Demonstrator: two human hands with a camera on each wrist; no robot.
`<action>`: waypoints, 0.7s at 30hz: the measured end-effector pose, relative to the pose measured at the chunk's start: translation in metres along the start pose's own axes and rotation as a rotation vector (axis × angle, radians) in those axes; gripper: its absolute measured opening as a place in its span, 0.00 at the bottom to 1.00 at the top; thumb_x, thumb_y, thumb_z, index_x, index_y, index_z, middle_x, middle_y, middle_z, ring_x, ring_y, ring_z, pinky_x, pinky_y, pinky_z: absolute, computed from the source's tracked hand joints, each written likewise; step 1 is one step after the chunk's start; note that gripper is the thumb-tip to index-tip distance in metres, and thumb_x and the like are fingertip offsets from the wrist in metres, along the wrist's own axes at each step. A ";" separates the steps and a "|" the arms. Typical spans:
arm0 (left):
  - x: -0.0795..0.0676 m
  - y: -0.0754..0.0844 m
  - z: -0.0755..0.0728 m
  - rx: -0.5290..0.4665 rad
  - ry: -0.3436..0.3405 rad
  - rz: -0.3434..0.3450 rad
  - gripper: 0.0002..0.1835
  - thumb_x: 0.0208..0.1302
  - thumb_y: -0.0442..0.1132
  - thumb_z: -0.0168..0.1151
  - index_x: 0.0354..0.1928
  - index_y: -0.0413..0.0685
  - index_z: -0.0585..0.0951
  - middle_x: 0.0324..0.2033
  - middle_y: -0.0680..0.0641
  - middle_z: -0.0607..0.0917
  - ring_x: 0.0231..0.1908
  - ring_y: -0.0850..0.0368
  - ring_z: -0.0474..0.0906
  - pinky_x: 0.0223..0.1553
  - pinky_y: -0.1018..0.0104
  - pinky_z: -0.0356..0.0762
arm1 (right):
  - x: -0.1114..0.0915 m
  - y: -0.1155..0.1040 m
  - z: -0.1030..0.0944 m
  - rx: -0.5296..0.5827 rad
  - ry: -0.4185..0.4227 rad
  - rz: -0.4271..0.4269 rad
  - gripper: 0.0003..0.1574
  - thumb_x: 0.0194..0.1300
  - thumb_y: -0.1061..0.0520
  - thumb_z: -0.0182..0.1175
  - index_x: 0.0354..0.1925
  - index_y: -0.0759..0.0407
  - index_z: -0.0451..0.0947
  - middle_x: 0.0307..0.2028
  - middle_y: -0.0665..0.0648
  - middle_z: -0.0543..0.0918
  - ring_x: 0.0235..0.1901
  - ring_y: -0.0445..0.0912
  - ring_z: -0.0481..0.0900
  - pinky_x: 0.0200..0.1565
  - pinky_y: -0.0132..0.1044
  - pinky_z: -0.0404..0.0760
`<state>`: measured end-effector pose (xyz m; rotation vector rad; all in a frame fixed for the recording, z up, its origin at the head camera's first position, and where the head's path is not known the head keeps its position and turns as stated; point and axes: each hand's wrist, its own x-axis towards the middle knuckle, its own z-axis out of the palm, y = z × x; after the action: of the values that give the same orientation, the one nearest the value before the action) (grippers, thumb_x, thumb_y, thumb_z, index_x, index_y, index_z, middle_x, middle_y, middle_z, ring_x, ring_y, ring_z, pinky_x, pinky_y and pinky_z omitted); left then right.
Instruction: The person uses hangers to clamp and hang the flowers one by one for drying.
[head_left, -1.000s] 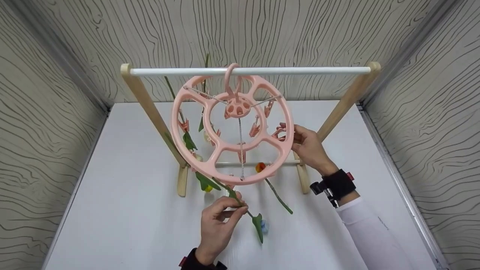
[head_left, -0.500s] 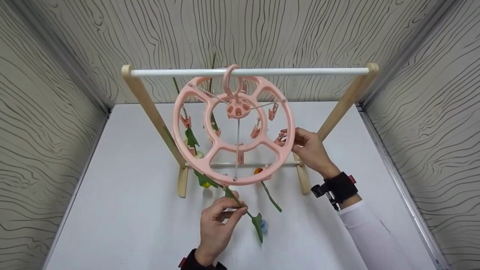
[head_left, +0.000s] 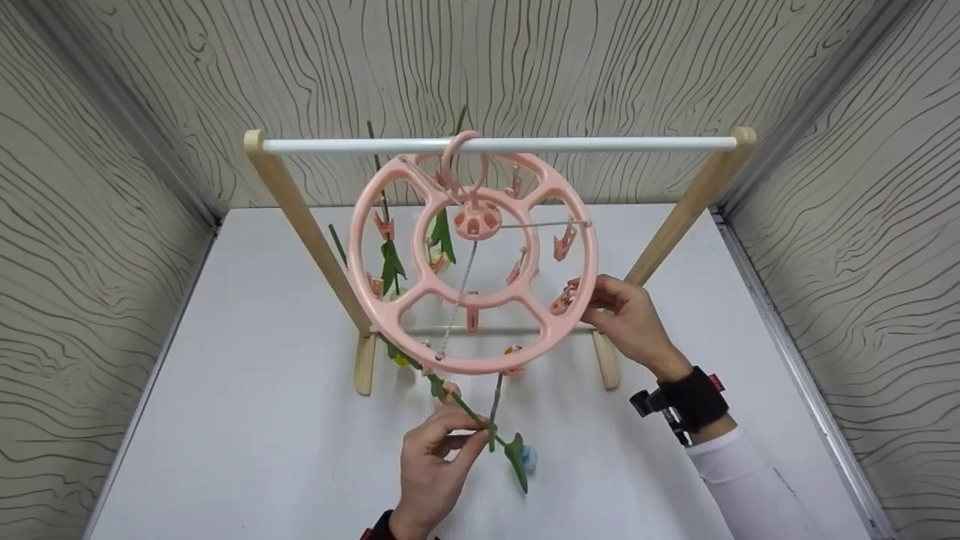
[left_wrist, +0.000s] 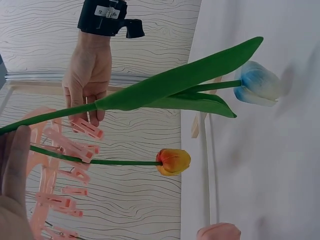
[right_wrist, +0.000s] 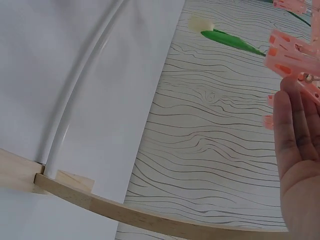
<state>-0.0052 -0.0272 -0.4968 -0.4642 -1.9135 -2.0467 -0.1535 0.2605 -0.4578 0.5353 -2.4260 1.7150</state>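
Note:
A pink round clip hanger (head_left: 480,365) hangs by its hook from a white rod. My left hand (head_left: 442,461) pinches the green stem of a blue-and-white tulip (left_wrist: 257,83), its flower pointing down and right in the head view. Beside those fingertips hangs the stem of an orange-red tulip (left_wrist: 173,162), held by a hanger clip; I cannot tell whether fingers touch it. At the hanger's right rim, my right hand (head_left: 626,315) holds a pink clothespin (head_left: 562,301) between its fingers and thumb; the thumb is hidden in the right wrist view.
The white rod (head_left: 600,142) rests on wooden posts (head_left: 694,199) above a white table (head_left: 247,420). More tulips with green leaves (head_left: 391,262) hang from clips on the hanger's left. Patterned panels (head_left: 480,67) enclose the back and sides.
The hanger has turned, its right side coming toward me. My right hand has moved nearer with the clothespin. The orange-red tulip has swung left to my left fingertips; the left hand has hardly moved.

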 end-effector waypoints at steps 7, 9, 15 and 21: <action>-0.005 -0.001 0.001 0.007 0.000 0.001 0.08 0.61 0.23 0.72 0.38 0.43 0.88 0.33 0.40 0.90 0.37 0.65 0.89 0.32 0.66 0.92 | -0.014 -0.003 -0.001 -0.012 -0.019 -0.033 0.18 0.65 0.71 0.70 0.53 0.66 0.85 0.44 0.62 0.91 0.44 0.38 0.90 0.50 0.27 0.89; -0.006 -0.001 0.001 0.011 -0.002 0.002 0.07 0.62 0.25 0.72 0.39 0.43 0.88 0.34 0.41 0.90 0.37 0.65 0.89 0.32 0.67 0.92 | -0.018 -0.004 -0.001 -0.016 -0.019 -0.045 0.18 0.64 0.70 0.71 0.53 0.64 0.85 0.43 0.55 0.92 0.44 0.38 0.89 0.50 0.27 0.88; -0.010 0.000 0.002 -0.026 -0.019 -0.019 0.06 0.63 0.25 0.71 0.41 0.41 0.88 0.35 0.39 0.91 0.38 0.61 0.90 0.34 0.63 0.93 | -0.028 -0.007 -0.001 -0.020 -0.022 -0.048 0.21 0.62 0.70 0.73 0.53 0.61 0.86 0.43 0.46 0.91 0.44 0.38 0.88 0.50 0.27 0.87; -0.014 0.002 0.005 -0.051 -0.042 -0.082 0.04 0.64 0.28 0.72 0.41 0.39 0.88 0.35 0.39 0.91 0.39 0.60 0.91 0.37 0.59 0.93 | -0.035 -0.010 -0.001 -0.012 -0.023 -0.053 0.22 0.61 0.71 0.73 0.54 0.67 0.85 0.44 0.47 0.91 0.45 0.38 0.88 0.50 0.27 0.87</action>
<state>0.0085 -0.0222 -0.5008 -0.4503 -1.9386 -2.1581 -0.1171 0.2659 -0.4594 0.6156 -2.4135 1.6825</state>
